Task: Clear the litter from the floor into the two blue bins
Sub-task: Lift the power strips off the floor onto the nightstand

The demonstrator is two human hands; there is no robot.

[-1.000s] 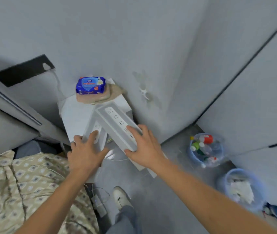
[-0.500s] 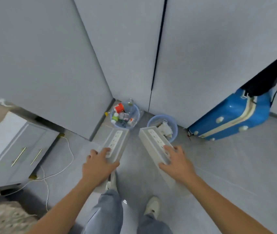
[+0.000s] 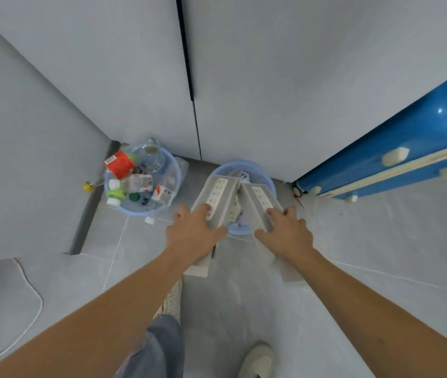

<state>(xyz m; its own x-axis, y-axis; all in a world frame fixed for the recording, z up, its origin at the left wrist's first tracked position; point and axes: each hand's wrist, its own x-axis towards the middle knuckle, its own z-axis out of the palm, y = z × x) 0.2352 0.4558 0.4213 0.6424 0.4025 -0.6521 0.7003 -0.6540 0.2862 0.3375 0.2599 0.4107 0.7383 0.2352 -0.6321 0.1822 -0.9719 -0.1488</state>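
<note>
Now each of your hands grips a long white box: left hand on the left box, right hand on the right box. Both boxes point lengthwise, far ends over the right bin, so tip them forward.

- Light is even, soft and bright, with no hard shadows on the pale grey tiled floor.
- A small glare spot sits on the glossy blue hard-shell suitcase at 2 o'clock.
- Wide-angle distortion bends lines toward the edges.
- Focus is slightly soft; the forearms at 6 o'clock look smeared.
</note>
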